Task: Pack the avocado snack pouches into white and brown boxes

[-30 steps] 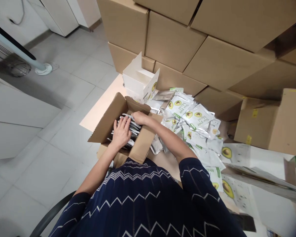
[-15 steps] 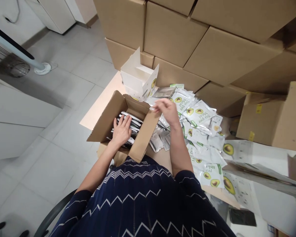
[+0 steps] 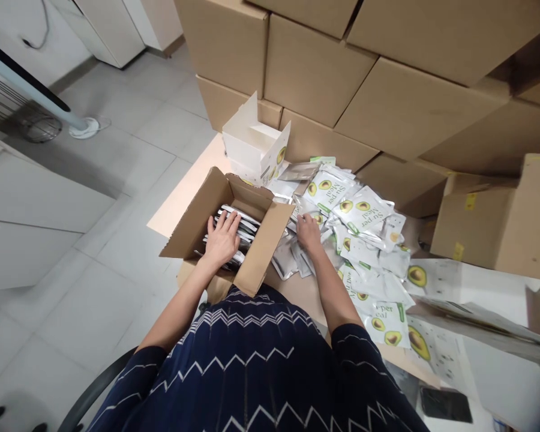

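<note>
An open brown carton (image 3: 264,243) stands at the table's left edge, filled with silver pouches (image 3: 245,222) stacked on edge. My left hand (image 3: 222,237) lies flat on those pouches inside the carton, fingers spread. My right hand (image 3: 307,230) rests just right of the carton on a loose heap of silver and white avocado-print pouches (image 3: 359,216), fingers down on the pile; whether it grips a pouch cannot be made out.
A small white printed box (image 3: 253,144) stands open behind the carton. Large brown cartons (image 3: 387,90) are stacked along the back, and another carton (image 3: 499,222) sits at the right. Flat printed box blanks (image 3: 432,336) lie at the right. A chair arm (image 3: 90,393) shows at lower left.
My right hand left the carton, swung right over the pouch heap, then came down onto the pouches beside the carton. My left hand stayed flat on the packed pouches.
</note>
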{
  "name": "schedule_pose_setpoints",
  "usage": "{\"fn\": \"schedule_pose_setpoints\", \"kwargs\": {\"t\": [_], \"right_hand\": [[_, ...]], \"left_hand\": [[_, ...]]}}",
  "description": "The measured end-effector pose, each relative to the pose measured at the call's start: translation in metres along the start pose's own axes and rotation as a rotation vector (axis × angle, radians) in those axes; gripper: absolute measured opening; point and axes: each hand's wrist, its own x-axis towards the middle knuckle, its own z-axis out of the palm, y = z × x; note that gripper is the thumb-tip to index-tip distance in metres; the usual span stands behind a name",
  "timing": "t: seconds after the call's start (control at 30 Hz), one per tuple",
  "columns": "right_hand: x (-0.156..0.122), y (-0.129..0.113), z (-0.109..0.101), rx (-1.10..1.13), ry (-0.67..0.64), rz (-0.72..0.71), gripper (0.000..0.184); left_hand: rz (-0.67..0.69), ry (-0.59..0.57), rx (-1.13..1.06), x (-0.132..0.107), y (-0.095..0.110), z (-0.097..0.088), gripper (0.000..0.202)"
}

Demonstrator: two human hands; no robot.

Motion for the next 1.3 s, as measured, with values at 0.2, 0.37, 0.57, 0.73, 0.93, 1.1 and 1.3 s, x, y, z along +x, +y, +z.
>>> {"fn": "schedule_pose_setpoints", "kwargs": {"t": [0.2, 0.37, 0.57, 0.73, 0.93, 1.1, 1.3], "right_hand": [[-0.001, 0.021, -0.026, 0.095, 0.112, 0.256, 0.043], [-0.018, 0.036, -0.082, 0.405, 0.596, 0.361, 0.043], [-0.05, -0.009, -0.158, 0.64, 0.894, 0.165, 0.042], [-0.043, -0.076, -0.168, 0.63, 0.624, -0.08, 0.043], [-0.015, -0.137, -0.136, 0.287, 0.252, -0.425, 0.044], [0.003, -0.157, -0.117, 0.072, -0.058, -0.402, 0.037], [0.033, -0.153, -0.115, 0.153, -0.233, -0.337, 0.031]], "left_hand": [[0.003, 0.012, -0.009, 0.0, -0.001, 0.001, 0.061], [0.009, 0.017, -0.012, 0.0, -0.001, 0.001, 0.06], [0.013, 0.026, -0.015, 0.0, -0.002, 0.001, 0.06], [0.023, 0.024, -0.004, 0.0, -0.002, 0.001, 0.06], [0.023, 0.018, -0.013, 0.0, -0.003, 0.002, 0.059], [0.019, 0.016, -0.022, -0.001, -0.003, 0.002, 0.06], [0.031, 0.019, -0.026, -0.001, -0.001, 0.0, 0.059]]}}
